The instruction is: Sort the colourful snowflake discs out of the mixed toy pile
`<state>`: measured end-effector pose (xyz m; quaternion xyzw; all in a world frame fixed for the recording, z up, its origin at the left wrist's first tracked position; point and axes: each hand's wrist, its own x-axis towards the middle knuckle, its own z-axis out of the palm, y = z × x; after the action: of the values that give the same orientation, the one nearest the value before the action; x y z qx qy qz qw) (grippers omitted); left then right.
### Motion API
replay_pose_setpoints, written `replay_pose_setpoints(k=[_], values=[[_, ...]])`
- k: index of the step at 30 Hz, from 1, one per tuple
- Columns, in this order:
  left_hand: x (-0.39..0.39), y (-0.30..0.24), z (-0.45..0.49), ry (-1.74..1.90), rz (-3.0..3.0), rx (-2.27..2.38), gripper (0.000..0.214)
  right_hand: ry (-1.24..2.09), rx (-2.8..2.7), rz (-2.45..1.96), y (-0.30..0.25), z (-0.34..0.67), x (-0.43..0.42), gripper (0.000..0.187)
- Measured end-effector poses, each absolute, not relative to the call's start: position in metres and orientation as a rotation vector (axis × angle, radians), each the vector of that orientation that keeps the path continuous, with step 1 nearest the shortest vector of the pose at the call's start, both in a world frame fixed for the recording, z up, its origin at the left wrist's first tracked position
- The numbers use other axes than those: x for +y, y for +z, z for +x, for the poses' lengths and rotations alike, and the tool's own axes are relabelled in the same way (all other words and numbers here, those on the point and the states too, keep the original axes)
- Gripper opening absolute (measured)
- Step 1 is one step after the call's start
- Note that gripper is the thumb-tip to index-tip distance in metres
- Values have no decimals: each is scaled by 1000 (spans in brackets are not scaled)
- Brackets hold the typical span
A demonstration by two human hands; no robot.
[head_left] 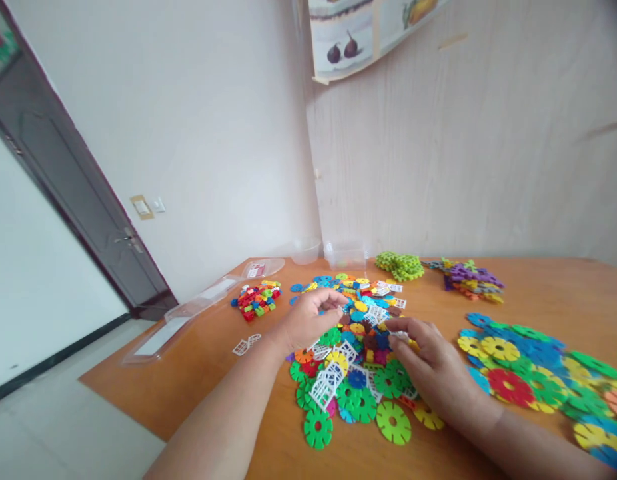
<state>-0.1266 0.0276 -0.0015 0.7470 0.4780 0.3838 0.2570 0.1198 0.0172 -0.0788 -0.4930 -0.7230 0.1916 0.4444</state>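
A mixed pile of plastic pieces lies on the table in front of me, with slotted green discs (324,437), a yellow-green disc (401,430) and white window-frame pieces (323,388). At the pile's left side is my left hand (313,320), its fingers curled toward the thumb; whatever is between the tips is too small to name. My right hand (433,360) reaches in from the right, thumb and forefinger close together over small dark blue blocks (382,341). A pale bit shows by those fingers, but its kind is unclear.
Small coloured blocks (257,300) are heaped at the left. Slotted discs (511,387) spread at the right. Green pieces (401,265) and purple pieces (471,277) stand in stacks behind. Clear tubs (346,255) and plastic lids (158,340) line the wooden table's (228,393) back and left edges.
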Motion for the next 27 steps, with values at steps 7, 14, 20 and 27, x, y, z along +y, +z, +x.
replay_pose_setpoints(k=[7, 14, 20, 27], values=[[38, 8, -164, 1212, 1583, 1272, 27, 455, -1802, -1231, -80, 121, 19, 31], [43, 11, -182, 1440, 1658, 1548, 30, 398, -1842, -1151, -81, 118, 20, 29], [51, 1, -201, 1617, 1478, 1682, 42, 340, -1895, -1113, -80, 115, 22, 27], [20, -16, -231, 1589, 1511, 1937, 36, 283, -1909, -1083, -78, 112, 25, 25]])
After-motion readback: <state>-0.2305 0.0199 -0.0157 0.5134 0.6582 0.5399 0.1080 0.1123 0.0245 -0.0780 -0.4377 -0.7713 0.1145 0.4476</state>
